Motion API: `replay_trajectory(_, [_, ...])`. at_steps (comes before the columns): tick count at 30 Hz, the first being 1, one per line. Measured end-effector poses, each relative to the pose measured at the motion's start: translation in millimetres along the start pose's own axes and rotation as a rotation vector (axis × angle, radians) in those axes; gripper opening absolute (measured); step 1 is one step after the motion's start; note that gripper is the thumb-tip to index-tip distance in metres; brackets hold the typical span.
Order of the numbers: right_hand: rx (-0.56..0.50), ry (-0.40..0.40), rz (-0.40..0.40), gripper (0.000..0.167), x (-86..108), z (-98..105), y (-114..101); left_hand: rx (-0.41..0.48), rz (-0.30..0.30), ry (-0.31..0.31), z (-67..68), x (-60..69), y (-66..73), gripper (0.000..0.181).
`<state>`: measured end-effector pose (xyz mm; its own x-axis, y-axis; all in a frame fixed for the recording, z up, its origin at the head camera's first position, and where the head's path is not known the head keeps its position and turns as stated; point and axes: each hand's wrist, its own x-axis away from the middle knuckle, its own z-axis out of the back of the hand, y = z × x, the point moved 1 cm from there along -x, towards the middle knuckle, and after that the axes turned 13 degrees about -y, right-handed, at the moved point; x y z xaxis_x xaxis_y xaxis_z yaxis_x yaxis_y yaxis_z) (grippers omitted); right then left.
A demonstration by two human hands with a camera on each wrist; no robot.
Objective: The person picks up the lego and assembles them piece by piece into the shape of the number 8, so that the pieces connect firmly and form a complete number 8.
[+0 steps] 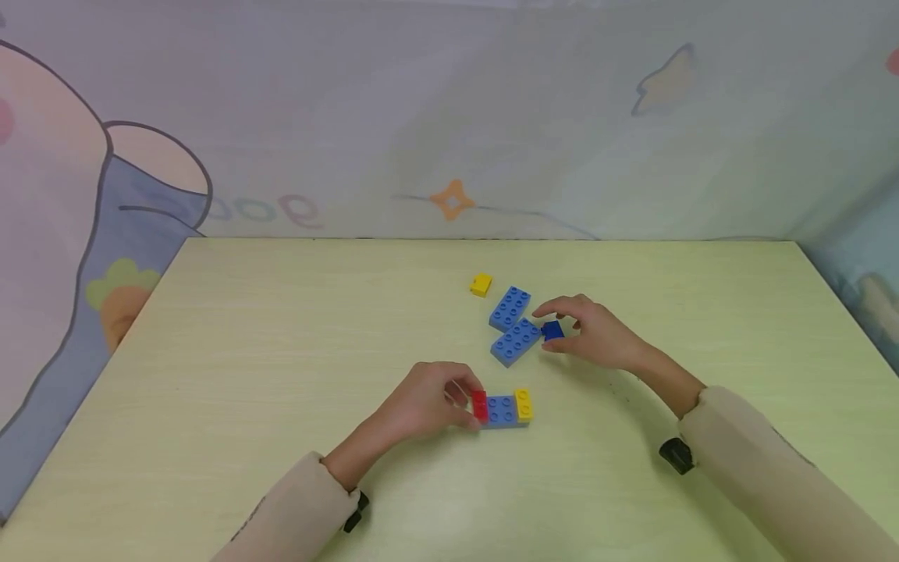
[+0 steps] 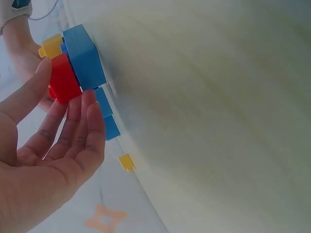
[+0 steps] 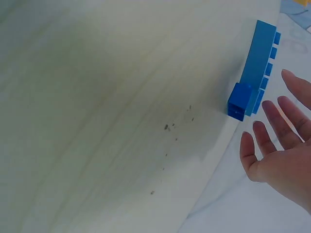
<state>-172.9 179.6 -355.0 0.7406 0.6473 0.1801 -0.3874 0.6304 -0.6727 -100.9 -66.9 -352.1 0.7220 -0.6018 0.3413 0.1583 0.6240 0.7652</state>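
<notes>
"Beige sleeves (image 1: 765,460) come nearest, a black device (image 1: 676,455) at each cuff. What does the left hand (image 1: 428,398) have?"

"Its thumb and fingers pinch the red piece (image 1: 479,406), fixed on the left end of a studded light blue brick (image 1: 502,410). A yellow piece (image 1: 523,405) caps the right end."

"And the right hand (image 1: 597,336)?"

"Thumb and fingers stand apart, with a dark blue piece (image 1: 553,331) between them; whether any fingertip touches it, one cannot tell. That piece lies on its side, hollow underside toward the right wrist camera, up against the nearer loose brick (image 1: 515,343)."

"What lies past that?"

"The farther loose brick (image 1: 510,306), also light blue, close by the first. Just beyond, on the pale tabletop (image 1: 281,312), a small yellow block (image 1: 481,285) lies tipped over, its studded side turned left."
</notes>
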Motion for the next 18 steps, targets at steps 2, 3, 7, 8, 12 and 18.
replay_trajectory(2, [-0.002, -0.008, -0.002, 0.04, -3.2, -0.3, 2.5, 0.003, 0.005, -0.001, -0.2, -0.5, 0.1, 0.027])
replay_trajectory(3, [0.0, -0.011, 0.0, 0.04, -4.6, -0.5, 3.3, 0.003, 0.005, -0.001, -0.2, -0.8, 0.1, 0.027])
replay_trajectory(7, [0.007, -0.018, 0.014, 0.041, -10.2, -2.9, 6.0, 0.004, 0.006, -0.001, 0.0, -1.0, 0.1, 0.027])
replay_trajectory(8, [0.011, -0.02, 0.019, 0.041, -11.5, -3.6, 6.4, 0.002, 0.004, -0.001, 0.0, -1.1, 0.1, 0.027])
replay_trajectory(12, [0.025, -0.029, 0.024, 0.042, -15.3, -6.3, 6.4, 0.001, 0.002, -0.001, 0.4, -0.9, 0.3, 0.027])
replay_trajectory(18, [0.034, -0.024, 0.014, 0.041, -15.6, -9.0, 6.0, 0.01, 0.006, -0.003, 0.2, -0.7, -0.3, 0.026])
